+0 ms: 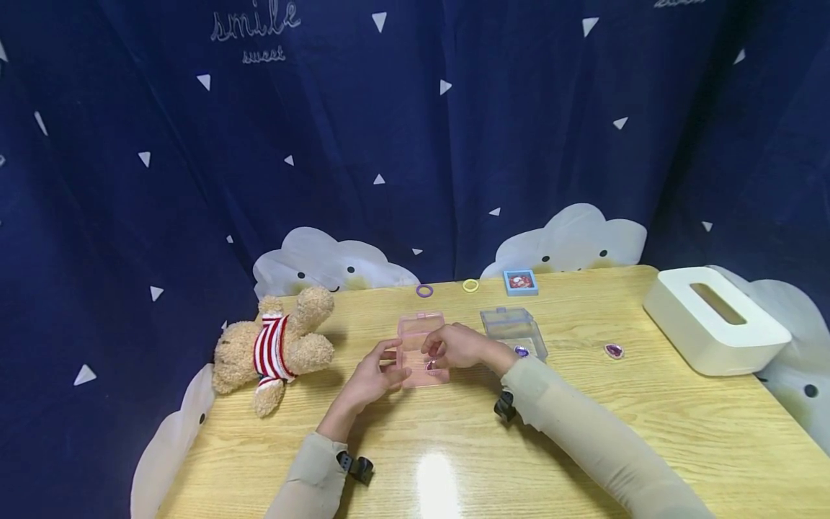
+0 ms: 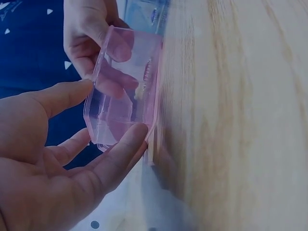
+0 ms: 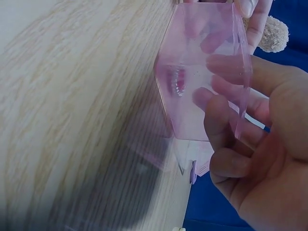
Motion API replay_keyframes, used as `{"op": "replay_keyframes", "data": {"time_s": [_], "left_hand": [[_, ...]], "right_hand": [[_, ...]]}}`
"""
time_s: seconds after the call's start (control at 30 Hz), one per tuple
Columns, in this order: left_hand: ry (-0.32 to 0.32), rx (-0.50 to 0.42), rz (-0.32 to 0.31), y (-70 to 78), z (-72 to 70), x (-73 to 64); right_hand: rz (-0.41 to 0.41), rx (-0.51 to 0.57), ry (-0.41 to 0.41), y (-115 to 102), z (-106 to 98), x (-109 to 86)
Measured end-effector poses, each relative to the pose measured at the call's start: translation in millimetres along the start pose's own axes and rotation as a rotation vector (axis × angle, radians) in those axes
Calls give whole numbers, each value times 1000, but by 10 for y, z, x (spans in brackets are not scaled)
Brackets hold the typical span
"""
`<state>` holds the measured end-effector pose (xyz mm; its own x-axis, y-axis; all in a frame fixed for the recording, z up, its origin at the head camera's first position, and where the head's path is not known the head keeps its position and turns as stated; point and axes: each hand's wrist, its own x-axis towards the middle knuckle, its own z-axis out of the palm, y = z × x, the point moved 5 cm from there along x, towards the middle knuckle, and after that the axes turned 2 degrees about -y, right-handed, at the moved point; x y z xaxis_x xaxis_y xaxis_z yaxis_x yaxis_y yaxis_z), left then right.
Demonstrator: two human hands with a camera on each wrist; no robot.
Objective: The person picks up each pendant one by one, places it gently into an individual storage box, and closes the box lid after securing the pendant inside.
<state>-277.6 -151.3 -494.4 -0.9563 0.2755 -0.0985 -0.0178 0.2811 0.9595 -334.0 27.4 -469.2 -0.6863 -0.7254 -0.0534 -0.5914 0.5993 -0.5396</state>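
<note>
A pink clear plastic box [image 1: 424, 376] stands on the table with its lid [image 1: 421, 324] raised at the back. My left hand [image 1: 371, 376] holds the box at its left side, fingertips at the rim and low on the wall [image 2: 120, 103]. Over the box, my right hand [image 1: 457, 346] has its fingers bent down inside; they show through the pink wall [image 3: 192, 122]. Just below those fingertips, a gem [image 3: 178, 81] with a beaded edge lies in the box, apart from them. Nothing shows between the right fingers.
To the right stands a second clear box [image 1: 512, 328], lid up, with a purple gem [image 1: 521, 352]. Another gem [image 1: 614, 351] lies before a white tissue box [image 1: 720, 324]. At the back are purple [image 1: 424, 290] and yellow rings [image 1: 470, 286] and a blue-framed square [image 1: 521, 282]. A teddy bear [image 1: 279, 349] lies left.
</note>
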Motion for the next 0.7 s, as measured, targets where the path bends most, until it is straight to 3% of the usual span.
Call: {"op": "replay_keyframes", "data": {"time_s": [0.23,0.7], "left_hand": [[0,4,-8,27,3,-16],[-1,10,-8,3,-1,3]], "right_hand": [[9,40,25,16,-15,-23],[-38,154,101,44,-229,-203]]}}
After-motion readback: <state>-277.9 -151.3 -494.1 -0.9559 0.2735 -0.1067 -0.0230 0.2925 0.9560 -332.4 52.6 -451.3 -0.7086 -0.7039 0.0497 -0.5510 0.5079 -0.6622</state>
